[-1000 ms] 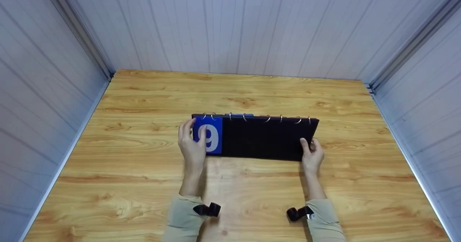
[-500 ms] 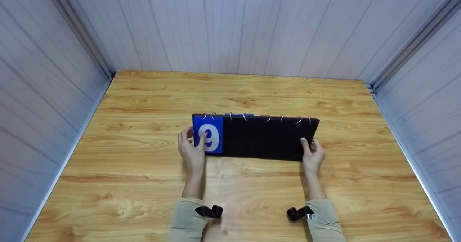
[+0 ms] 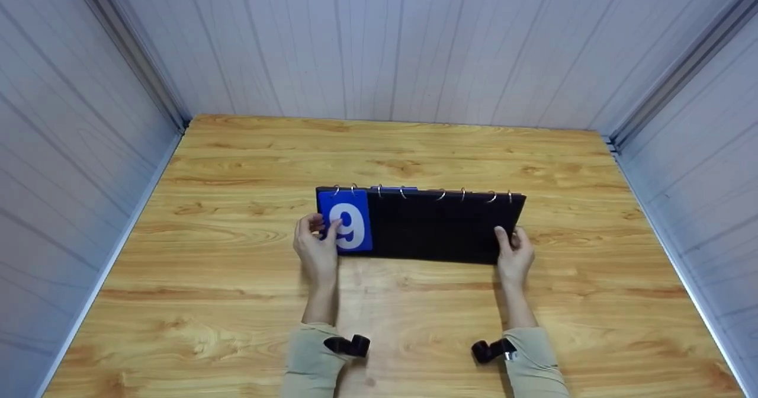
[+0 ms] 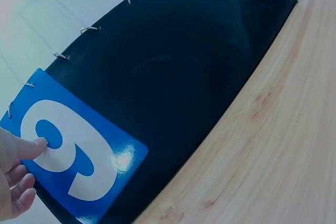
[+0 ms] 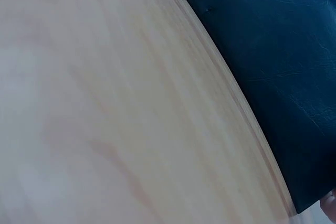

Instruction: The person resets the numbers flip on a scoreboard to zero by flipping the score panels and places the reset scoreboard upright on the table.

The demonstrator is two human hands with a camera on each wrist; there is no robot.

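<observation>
A black flip scoreboard (image 3: 432, 226) leans back on the table, metal rings along its top edge. At its left end hangs a blue number card (image 3: 362, 202) with a white 9, sitting slightly askew on the board. My left hand (image 3: 317, 250) pinches this card at its left edge, thumb over the 9 and fingers curled beside the edge. In the left wrist view the thumb (image 4: 32, 148) lies on the number. My right hand (image 3: 514, 262) grips the board's right edge, thumb on the front, fingers mostly hidden behind.
The wood-grain table (image 3: 237, 327) extends around the scoreboard. White panelled walls (image 3: 379, 42) enclose it at the back and both sides. A strip of another blue card (image 3: 394, 189) shows behind the board's top edge.
The left hand's fingers have moved down from the card's upper left corner to its side. The 9 card has shifted slightly right and tilted. The right hand stays put.
</observation>
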